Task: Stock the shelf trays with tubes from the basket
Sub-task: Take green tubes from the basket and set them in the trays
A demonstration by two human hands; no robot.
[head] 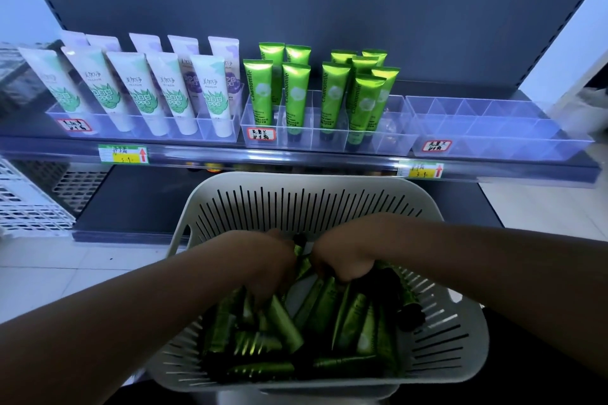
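A grey slotted basket (pixel 296 194) in front of me holds several green tubes (pixel 283 322) lying loose. Both my hands are down inside it. My left hand (pixel 266 263) has its fingers curled among the green tubes. My right hand (pixel 345 260) is curled round a green tube near the basket's back. On the shelf, a clear divided tray (pixel 388 141) in the middle holds several upright green Chamomile tubes (pixel 260 92), with bare slots at its right end. Another clear tray (pixel 493 138) at the right stands with nothing in it.
A clear tray (pixel 138 131) at the left holds several white tubes (pixel 131 89). Price labels (pixel 123 154) hang on the shelf's front rail. A white slotted crate (pixel 26 204) sits at the lower left. A dark lower shelf (pixel 141 200) lies behind the basket.
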